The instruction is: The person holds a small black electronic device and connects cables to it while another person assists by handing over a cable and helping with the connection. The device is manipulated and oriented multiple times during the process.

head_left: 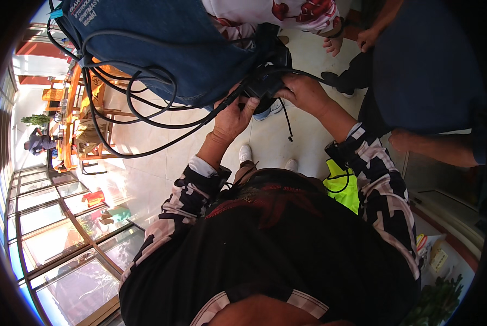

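Note:
My left hand is closed at the lower left side of a black boxy device, thumb raised against it; its other fingers are partly hidden. My right hand grips the same device from the right. A thick black cable runs out of it past my left hand and joins large loose loops on the left. Below the device dangles a thin black cord. Right behind it is a dark blue cloth garment on a person facing me. I cannot tell the device's exact kind.
Another person's hand hangs at the upper right, near a person in dark blue. A bright yellow-green vest shows beside my right forearm. Orange wooden furniture stands at far left, above large windows. Pale tiles cover the floor.

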Available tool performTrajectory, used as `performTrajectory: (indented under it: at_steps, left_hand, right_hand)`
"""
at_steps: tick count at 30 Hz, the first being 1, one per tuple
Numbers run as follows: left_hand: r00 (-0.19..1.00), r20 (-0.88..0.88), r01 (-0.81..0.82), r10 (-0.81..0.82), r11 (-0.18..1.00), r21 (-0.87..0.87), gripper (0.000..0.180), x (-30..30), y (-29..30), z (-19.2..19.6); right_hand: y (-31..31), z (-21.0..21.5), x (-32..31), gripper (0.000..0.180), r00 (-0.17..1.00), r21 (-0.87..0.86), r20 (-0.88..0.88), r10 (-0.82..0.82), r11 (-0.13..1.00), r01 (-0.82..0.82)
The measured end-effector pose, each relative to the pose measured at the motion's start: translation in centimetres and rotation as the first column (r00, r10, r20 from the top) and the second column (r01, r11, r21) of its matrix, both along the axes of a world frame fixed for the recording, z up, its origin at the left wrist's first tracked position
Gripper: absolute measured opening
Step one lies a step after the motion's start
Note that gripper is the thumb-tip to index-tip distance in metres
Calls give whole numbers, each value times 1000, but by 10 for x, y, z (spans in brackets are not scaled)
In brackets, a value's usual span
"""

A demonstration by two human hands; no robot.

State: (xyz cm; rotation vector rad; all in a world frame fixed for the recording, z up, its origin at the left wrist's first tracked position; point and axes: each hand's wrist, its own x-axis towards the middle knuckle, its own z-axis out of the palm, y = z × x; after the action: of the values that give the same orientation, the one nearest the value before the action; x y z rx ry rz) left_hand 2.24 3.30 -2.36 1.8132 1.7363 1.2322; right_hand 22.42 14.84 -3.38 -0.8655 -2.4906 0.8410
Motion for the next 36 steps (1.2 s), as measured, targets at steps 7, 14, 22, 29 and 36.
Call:
performTrajectory:
  at_steps: [7, 14, 22, 29, 36]
  left_hand:
    - [995, -93, 17, -18, 1000, -10, 51, 3, 1, 15]
    - [998, -59, 2, -5, 998, -59, 47, 4, 11, 13]
    - [990, 142, 26, -10, 993, -114, 46, -2, 16, 13]
    - [978, 209, 19, -1, 996, -86, 45, 4, 17, 16]
    - [907, 420, 87, -2, 979, -182, 40, 4, 19, 21]
  right_hand:
    - [0, -1, 3, 43, 1000, 0, -17, 25, 1000, -25]
    - [3, -1, 7, 38, 998, 18, -54, 10, 1000, -9]
    - [0, -2, 3, 49, 981, -20, -169, -92, 996, 90]
    - [-4, -1, 3, 56, 982, -35, -139, -125, 992, 121]
    - [-3, -5, 4, 41, 960, -21, -248, -130, 991, 129]
